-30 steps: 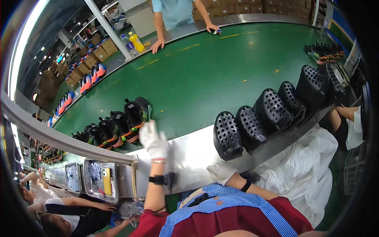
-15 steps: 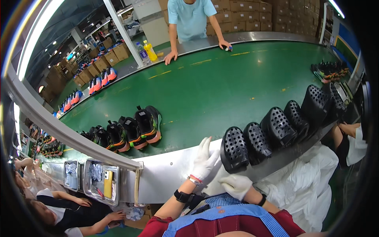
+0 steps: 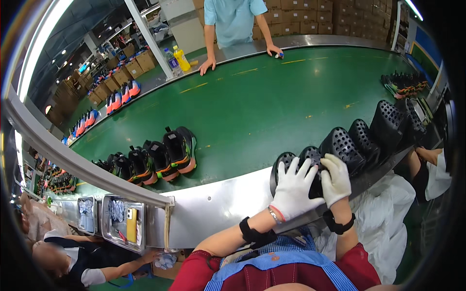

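A row of black clogs (image 3: 341, 145) with round holes stands along the near right edge of the green belt. My left hand (image 3: 295, 191), in a white glove, lies over the two leftmost clogs with its fingers spread. Part of the leftmost clog (image 3: 285, 159) shows behind those fingers. Close beside it, my white-gloved right hand (image 3: 336, 180) rests against the second clog (image 3: 308, 153), its fingers slightly bent and apart. Neither hand is closed round a clog, and both partly hide the clogs beneath them.
Black and orange sneakers (image 3: 178, 150) line the belt (image 3: 242, 106) at left. Metal trays (image 3: 122, 242) hold a yellow phone and small packets. White cloth (image 3: 378, 218) hangs at lower right. Across the belt a person in light blue (image 3: 235, 22) leans on its edge; others sit left and right.
Both my hands have moved right and up onto the clogs. My right hand has opened from a closed shape beside them. At lower left, a seated person has shifted.
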Demonstrator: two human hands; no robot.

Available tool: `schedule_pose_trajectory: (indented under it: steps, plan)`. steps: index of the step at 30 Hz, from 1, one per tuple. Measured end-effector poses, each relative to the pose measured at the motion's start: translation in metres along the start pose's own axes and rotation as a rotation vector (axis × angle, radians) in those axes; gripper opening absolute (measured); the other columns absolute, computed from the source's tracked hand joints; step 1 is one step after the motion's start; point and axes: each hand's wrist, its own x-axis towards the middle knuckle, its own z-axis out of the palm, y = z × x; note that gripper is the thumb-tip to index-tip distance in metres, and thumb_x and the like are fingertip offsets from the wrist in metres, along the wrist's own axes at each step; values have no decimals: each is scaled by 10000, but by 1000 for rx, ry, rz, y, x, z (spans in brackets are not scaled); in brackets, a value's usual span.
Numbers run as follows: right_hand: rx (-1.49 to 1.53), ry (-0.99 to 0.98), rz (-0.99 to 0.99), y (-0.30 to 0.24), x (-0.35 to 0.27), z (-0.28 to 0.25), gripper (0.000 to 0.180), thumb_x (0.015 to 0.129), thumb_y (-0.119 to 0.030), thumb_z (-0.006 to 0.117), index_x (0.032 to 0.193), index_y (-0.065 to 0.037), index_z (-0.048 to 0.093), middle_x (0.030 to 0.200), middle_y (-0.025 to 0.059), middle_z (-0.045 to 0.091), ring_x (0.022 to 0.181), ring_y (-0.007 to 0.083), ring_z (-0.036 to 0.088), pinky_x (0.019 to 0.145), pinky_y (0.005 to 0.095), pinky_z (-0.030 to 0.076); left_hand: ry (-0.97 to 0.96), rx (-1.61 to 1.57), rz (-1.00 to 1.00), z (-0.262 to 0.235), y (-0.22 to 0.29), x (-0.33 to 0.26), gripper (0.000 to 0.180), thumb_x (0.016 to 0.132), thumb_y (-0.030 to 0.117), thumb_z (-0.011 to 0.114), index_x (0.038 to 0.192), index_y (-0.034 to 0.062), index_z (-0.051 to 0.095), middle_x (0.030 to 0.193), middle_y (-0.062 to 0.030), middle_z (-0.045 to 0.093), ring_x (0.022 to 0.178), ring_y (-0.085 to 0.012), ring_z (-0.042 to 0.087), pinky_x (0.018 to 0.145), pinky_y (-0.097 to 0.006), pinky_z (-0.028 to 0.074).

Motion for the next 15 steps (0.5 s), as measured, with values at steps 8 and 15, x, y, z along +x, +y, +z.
schedule_pose_trajectory:
  steps: [8, 15]
  plan:
    - [119, -211, 247, 2, -2, 7, 388, 810, -168, 659, 1175, -37, 661, 1327, 208, 583, 1223, 364, 553, 1066, 402, 423, -54, 64, 9, 8, -21, 0, 631, 748, 277, 708, 1327, 81, 552, 1366, -151, 531, 1270, -352, 467, 1062, -597, 327]
    - [90, -406, 369, 0, 5, -10, 612, 768, -313, 691, 1331, -98, 587, 1459, 240, 462, 1314, 377, 490, 1105, 382, 394, -75, 84, -23, -1, -22, -3, 583, 771, 216, 636, 1333, 84, 558, 1278, -178, 562, 1246, -333, 486, 1034, -556, 354]
